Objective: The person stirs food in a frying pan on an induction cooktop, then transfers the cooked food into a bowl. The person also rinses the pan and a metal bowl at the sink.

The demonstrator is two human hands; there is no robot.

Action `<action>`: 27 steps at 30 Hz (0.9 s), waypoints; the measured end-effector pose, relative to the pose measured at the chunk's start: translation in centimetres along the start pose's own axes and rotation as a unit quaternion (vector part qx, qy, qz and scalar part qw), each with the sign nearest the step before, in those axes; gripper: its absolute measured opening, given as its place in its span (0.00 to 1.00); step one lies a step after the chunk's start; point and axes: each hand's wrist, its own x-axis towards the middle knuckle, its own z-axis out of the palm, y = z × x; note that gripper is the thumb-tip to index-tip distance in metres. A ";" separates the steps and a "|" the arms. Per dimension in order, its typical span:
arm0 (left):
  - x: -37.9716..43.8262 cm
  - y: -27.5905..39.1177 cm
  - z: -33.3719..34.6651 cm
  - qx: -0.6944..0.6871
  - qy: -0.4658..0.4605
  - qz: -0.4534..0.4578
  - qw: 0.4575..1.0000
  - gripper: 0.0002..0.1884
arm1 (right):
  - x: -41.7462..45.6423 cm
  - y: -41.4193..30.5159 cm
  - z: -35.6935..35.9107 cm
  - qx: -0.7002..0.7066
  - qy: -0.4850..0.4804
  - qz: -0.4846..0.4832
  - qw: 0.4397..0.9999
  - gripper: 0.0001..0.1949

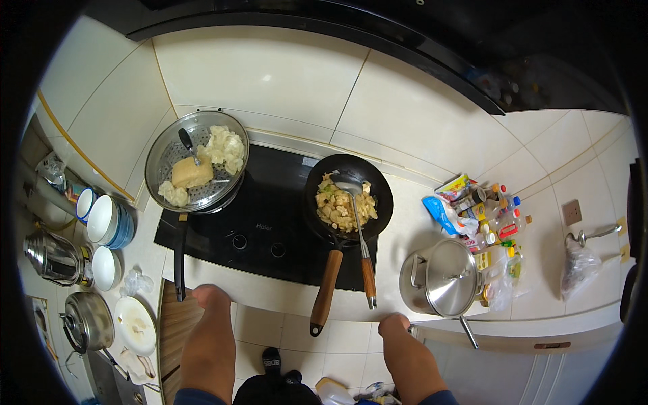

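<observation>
My left hand (210, 294) is at the counter's front edge, just right of the tip of a long black pan handle (180, 258). That pan holds a perforated steel steamer tray (174, 152) with a pale yellow block (192, 173) and white doughy lumps (223, 149). What looks like a glass lid with an upright black knob (185, 137) covers it. My right hand (395, 322) touches the same edge, between a wooden-handled black wok (385, 192) and a lidded steel pot (415, 283). Chopped cooked food (336, 207) and a steel spatula (356, 212) are in the wok. Fingers are hidden.
Both pans stand on a black glass Haier cooktop (273, 202). Several bottles and seasoning packets (486, 217) crowd the right corner. Stacked bowls (104, 220), a stained plate (135, 325) and a steel kettle (88, 321) are at left. A dark range hood (314, 35) hangs above.
</observation>
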 end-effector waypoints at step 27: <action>7.4 -1.9 0.6 0.009 0.075 0.055 0.996 0.22 | -0.6 0.5 0.1 0.062 0.040 -0.023 0.997 0.19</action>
